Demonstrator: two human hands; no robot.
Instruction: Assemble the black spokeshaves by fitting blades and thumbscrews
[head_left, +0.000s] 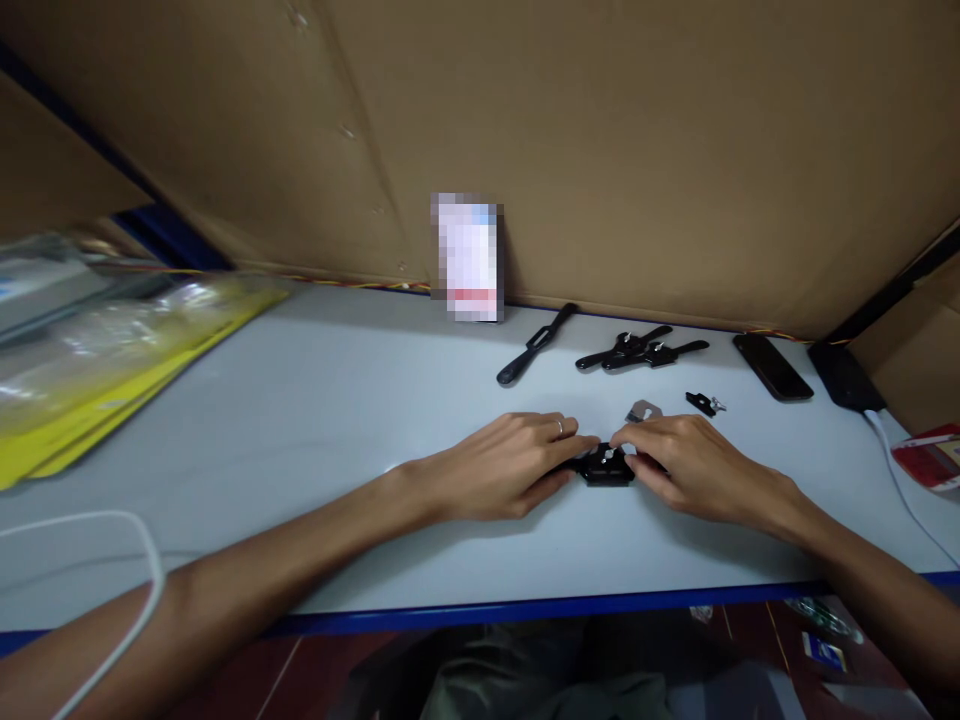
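Head view is showing both hands meeting at lower centre of the frame on the white table [315,420]. Left hand [502,465] and right hand [694,465] are each pinching an end of a small black tool [606,467] lying flat between them, fingers [581,445] curling onto it. Just above, a small metal plate [643,411] is lying; farther up, two black spokeshaves [641,352] and a black strap [534,345] are resting, with a phone [772,367] at right

On the table [315,420] the left hand [501,462] and right hand [694,462] flank a small part [606,466], with what may be a metal plate [643,411] just behind and two phones [772,366] far right.
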